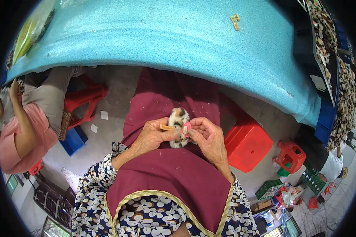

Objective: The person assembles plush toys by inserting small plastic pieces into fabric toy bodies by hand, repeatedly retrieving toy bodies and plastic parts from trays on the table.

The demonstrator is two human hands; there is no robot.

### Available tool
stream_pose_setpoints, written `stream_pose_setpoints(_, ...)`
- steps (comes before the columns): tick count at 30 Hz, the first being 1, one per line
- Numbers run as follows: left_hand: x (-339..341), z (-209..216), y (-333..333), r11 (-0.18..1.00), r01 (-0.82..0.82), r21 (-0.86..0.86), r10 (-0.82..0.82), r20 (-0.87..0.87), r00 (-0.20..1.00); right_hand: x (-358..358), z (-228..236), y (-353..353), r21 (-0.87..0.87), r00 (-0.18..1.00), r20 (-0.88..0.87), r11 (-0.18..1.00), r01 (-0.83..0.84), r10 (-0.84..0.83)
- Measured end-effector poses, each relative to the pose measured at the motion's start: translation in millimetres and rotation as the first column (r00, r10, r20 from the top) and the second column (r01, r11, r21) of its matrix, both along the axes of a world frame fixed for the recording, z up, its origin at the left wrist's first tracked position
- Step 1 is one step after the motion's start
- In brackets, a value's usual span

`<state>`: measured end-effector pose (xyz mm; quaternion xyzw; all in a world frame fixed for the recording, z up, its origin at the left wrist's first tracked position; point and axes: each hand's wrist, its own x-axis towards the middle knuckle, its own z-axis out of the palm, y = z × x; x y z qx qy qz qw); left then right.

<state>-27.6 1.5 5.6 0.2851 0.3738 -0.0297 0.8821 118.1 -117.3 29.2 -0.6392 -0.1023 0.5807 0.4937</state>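
Note:
Over my lap, between my two hands, is a small furry plush piece (179, 115) in white, black and tan. My left hand (153, 133) grips its left side, fingers closed. A short tan strip (167, 127) sticks out by the left fingers; whether it is fixed to the plush I cannot tell. My right hand (208, 136) pinches a small pink piece (186, 126) with a pale patch against the right side of the plush. Part of the plush is hidden behind my fingers.
A blue-covered table (166, 39) spans the front, with small tan pieces (235, 21) on it. Black trays (304, 47) heaped with furry pieces (342, 110) stand at right. Beside me is a red stool (249, 144). Another person (31, 130) sits at left.

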Motion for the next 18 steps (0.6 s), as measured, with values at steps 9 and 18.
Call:
stream_pose_setpoints(9,1,-4,-5,1.0,0.016,0.022,-0.016,-0.023,1.0,-12,2,-2,0.051,0.935,0.355,0.998,-0.034,0.014)
stream_pose_setpoints(18,8,22,21,0.586,0.126,0.8,-0.291,0.063,0.955,-10,12,-2,0.079,0.949,0.316,0.996,-0.044,0.017)
